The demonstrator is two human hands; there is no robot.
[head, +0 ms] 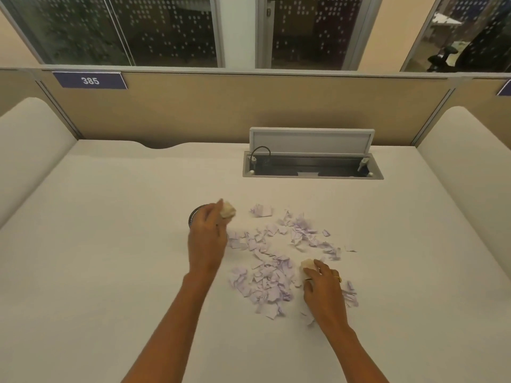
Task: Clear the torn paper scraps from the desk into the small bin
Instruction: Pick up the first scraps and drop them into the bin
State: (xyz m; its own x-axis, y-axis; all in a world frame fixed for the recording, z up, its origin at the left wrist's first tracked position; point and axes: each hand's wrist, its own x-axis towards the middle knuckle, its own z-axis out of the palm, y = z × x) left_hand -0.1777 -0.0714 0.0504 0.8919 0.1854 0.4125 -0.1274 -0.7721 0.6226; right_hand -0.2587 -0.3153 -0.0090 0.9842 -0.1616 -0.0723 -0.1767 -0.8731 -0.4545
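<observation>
Several torn white paper scraps (272,268) lie scattered over the middle of the pale desk (110,258). A small dark round bin (195,215) stands at the left edge of the pile, mostly hidden behind my left hand (206,239). That hand is raised over the bin and pinches a bunch of scraps (228,210) in its fingertips. My right hand (322,291) rests on the pile's right side, fingers closed on another bunch of scraps (308,265).
An open cable hatch (312,167) with a raised grey lid is set into the desk at the back right. Tan partition panels (221,106) and white side screens enclose the desk on three sides. A label reading 385 (90,80) hangs at the back left.
</observation>
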